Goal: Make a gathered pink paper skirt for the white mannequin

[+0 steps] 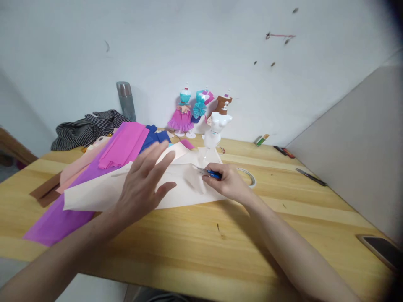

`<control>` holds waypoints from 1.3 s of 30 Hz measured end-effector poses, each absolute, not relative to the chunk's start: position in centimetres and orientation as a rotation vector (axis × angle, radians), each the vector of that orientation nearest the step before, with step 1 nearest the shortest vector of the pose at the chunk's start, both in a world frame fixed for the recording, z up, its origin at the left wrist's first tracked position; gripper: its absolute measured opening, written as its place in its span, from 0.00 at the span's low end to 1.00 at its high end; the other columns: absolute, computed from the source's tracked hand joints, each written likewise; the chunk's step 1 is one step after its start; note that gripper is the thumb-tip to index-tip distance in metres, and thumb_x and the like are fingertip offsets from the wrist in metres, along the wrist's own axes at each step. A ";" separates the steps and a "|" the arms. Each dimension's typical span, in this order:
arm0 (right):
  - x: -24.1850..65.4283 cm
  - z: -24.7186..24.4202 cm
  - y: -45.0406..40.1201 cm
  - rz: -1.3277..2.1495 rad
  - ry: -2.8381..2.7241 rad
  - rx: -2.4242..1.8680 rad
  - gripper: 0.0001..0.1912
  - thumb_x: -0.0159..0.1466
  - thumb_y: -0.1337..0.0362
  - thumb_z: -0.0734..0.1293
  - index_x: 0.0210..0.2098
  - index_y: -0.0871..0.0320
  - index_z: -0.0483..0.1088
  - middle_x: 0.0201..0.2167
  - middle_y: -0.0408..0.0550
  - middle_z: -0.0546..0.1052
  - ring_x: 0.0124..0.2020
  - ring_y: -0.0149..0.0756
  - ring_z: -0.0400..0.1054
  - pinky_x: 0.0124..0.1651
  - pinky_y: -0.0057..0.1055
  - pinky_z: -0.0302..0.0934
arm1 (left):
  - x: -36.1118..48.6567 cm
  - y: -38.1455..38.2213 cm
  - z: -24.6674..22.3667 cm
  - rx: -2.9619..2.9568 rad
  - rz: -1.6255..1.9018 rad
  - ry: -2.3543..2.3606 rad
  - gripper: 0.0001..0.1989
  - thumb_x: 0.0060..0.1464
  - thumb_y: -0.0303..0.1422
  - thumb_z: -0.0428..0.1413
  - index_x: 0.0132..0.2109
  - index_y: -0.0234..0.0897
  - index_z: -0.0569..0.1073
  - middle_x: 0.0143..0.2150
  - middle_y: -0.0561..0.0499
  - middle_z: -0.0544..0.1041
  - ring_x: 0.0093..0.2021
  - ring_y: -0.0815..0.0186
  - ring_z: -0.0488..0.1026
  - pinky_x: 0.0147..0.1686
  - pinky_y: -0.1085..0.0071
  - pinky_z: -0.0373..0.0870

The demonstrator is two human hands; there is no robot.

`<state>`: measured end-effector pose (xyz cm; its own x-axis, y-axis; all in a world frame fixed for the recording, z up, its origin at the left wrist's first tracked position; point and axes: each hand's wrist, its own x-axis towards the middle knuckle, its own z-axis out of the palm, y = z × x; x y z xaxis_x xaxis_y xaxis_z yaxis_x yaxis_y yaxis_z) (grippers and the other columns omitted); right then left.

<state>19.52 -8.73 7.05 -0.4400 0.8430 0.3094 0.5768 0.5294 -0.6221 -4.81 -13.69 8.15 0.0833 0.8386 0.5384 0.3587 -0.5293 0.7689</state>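
Observation:
My right hand [228, 180] is closed around small blue-handled scissors [210, 173], whose metal tips point left over a sheet of pale cream crepe paper [179, 188]. Fingers spread, my left hand [143, 180] is over the left part of the same sheet and holds nothing; whether it touches the paper I cannot tell. Just beyond the sheet stands a small white dress-form mannequin [217, 126] with a brown band at its neck. A roll of white tape [248, 177] lies by my right wrist.
Pink paper [126, 144], purple paper [50, 226] and blue paper [155, 138] pile up on the left near striped cloth [91, 128] and a flask [126, 100]. Dressed mannequins [182, 113] stand by the wall. A craft knife [311, 177] and a phone [379, 249] lie right.

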 end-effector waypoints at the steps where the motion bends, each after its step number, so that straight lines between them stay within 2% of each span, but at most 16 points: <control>1: 19.6 7.2 -8.8 0.555 -2.175 -1.139 0.10 0.55 0.66 0.62 0.20 0.58 0.60 0.17 0.37 0.58 0.20 0.26 0.51 0.25 0.25 0.46 | -4.6 -13.1 9.0 1.988 1.417 1.157 0.24 0.42 0.28 0.65 0.50 0.42 0.75 0.62 0.47 0.67 0.68 0.52 0.49 0.64 0.59 0.47; 2: 19.8 7.3 -8.8 0.530 -2.180 -1.129 0.10 0.56 0.66 0.62 0.19 0.58 0.59 0.17 0.37 0.57 0.20 0.26 0.50 0.25 0.25 0.46 | -4.3 -12.3 9.8 2.052 1.349 1.134 0.25 0.41 0.27 0.65 0.50 0.42 0.75 0.61 0.46 0.68 0.68 0.50 0.48 0.64 0.58 0.45; 4: 20.1 7.5 -8.6 0.495 -2.191 -1.110 0.11 0.56 0.66 0.62 0.19 0.58 0.58 0.17 0.37 0.58 0.21 0.26 0.51 0.25 0.25 0.46 | -3.8 -10.4 10.9 2.208 1.143 1.171 0.22 0.40 0.27 0.65 0.46 0.41 0.76 0.51 0.43 0.75 0.63 0.47 0.56 0.61 0.56 0.47; 6: 20.5 7.5 -8.3 0.485 -2.200 -1.094 0.10 0.56 0.65 0.62 0.20 0.58 0.59 0.17 0.37 0.58 0.21 0.26 0.51 0.25 0.25 0.47 | -3.5 -8.6 11.6 2.441 0.750 1.274 0.09 0.45 0.29 0.62 0.37 0.37 0.76 0.37 0.45 0.77 0.49 0.50 0.68 0.51 0.59 0.56; 7: 20.7 7.5 -8.1 0.478 -2.198 -1.090 0.10 0.56 0.65 0.62 0.20 0.58 0.60 0.18 0.38 0.59 0.21 0.27 0.52 0.25 0.25 0.47 | -3.3 -7.8 11.9 2.542 0.563 1.294 0.02 0.48 0.29 0.58 0.31 0.36 0.75 0.30 0.46 0.75 0.41 0.53 0.69 0.45 0.62 0.59; 10: 21.5 7.9 -7.9 0.424 -2.148 -1.105 0.08 0.57 0.64 0.63 0.22 0.58 0.64 0.19 0.39 0.61 0.22 0.28 0.54 0.26 0.26 0.49 | -2.9 -6.5 13.1 2.770 0.249 1.256 0.12 0.53 0.27 0.49 0.22 0.35 0.69 0.22 0.49 0.68 0.27 0.63 0.64 0.29 0.69 0.53; 13: 22.2 9.0 -8.6 0.376 -2.062 -1.096 0.09 0.59 0.61 0.63 0.28 0.59 0.69 0.19 0.40 0.64 0.22 0.28 0.55 0.26 0.27 0.50 | -2.5 -5.7 14.8 2.845 0.111 1.215 0.10 0.50 0.24 0.49 0.22 0.35 0.67 0.22 0.52 0.65 0.22 0.69 0.59 0.25 0.70 0.49; 15: 22.2 9.7 -9.5 0.430 -2.095 -1.013 0.12 0.60 0.57 0.63 0.32 0.60 0.72 0.21 0.41 0.66 0.21 0.29 0.56 0.25 0.27 0.51 | -2.2 -5.2 16.0 2.834 0.004 1.205 0.09 0.48 0.22 0.49 0.23 0.34 0.67 0.21 0.53 0.65 0.21 0.70 0.58 0.25 0.71 0.49; 18: 21.2 9.8 -10.7 0.649 -2.352 -0.830 0.18 0.64 0.53 0.60 0.38 0.61 0.73 0.27 0.46 0.74 0.26 0.31 0.63 0.28 0.27 0.56 | -1.9 -4.3 17.1 2.810 0.033 1.151 0.08 0.48 0.20 0.48 0.27 0.34 0.69 0.26 0.52 0.70 0.26 0.69 0.62 0.28 0.73 0.53; 20: 20.2 8.8 -10.9 0.713 -2.515 -0.786 0.17 0.66 0.56 0.58 0.41 0.60 0.73 0.31 0.48 0.76 0.29 0.34 0.67 0.32 0.28 0.59 | -1.9 -3.9 17.0 2.783 0.086 1.142 0.09 0.47 0.19 0.48 0.29 0.34 0.70 0.28 0.51 0.72 0.28 0.68 0.64 0.29 0.73 0.54; 22: 19.2 7.4 -10.5 0.633 -2.574 -0.859 0.14 0.67 0.61 0.58 0.43 0.58 0.73 0.33 0.49 0.78 0.32 0.35 0.69 0.35 0.30 0.61 | -2.3 -3.8 16.5 2.780 0.148 1.197 0.08 0.48 0.20 0.49 0.28 0.34 0.70 0.28 0.50 0.72 0.28 0.67 0.65 0.30 0.71 0.54; 26: 19.0 5.0 -9.0 0.425 -2.567 -1.075 0.12 0.66 0.63 0.60 0.43 0.57 0.73 0.36 0.52 0.79 0.35 0.39 0.71 0.37 0.32 0.62 | -3.8 -3.8 15.3 2.815 0.360 1.370 0.10 0.54 0.26 0.47 0.30 0.34 0.72 0.27 0.48 0.72 0.26 0.66 0.63 0.28 0.70 0.52; 30: 19.9 4.7 -7.9 0.324 -2.492 -1.177 0.12 0.66 0.63 0.60 0.44 0.58 0.72 0.38 0.53 0.78 0.38 0.40 0.72 0.38 0.32 0.62 | -4.8 -3.5 14.9 2.913 0.522 1.411 0.11 0.55 0.27 0.47 0.28 0.33 0.71 0.23 0.49 0.69 0.24 0.69 0.60 0.26 0.70 0.49; 39: 19.4 4.9 -7.8 0.253 -2.328 -1.358 0.10 0.64 0.62 0.61 0.41 0.59 0.70 0.32 0.51 0.78 0.31 0.39 0.70 0.32 0.30 0.57 | -4.6 -3.5 15.3 2.993 0.635 1.209 0.11 0.57 0.30 0.48 0.30 0.33 0.72 0.28 0.48 0.71 0.29 0.67 0.64 0.29 0.70 0.53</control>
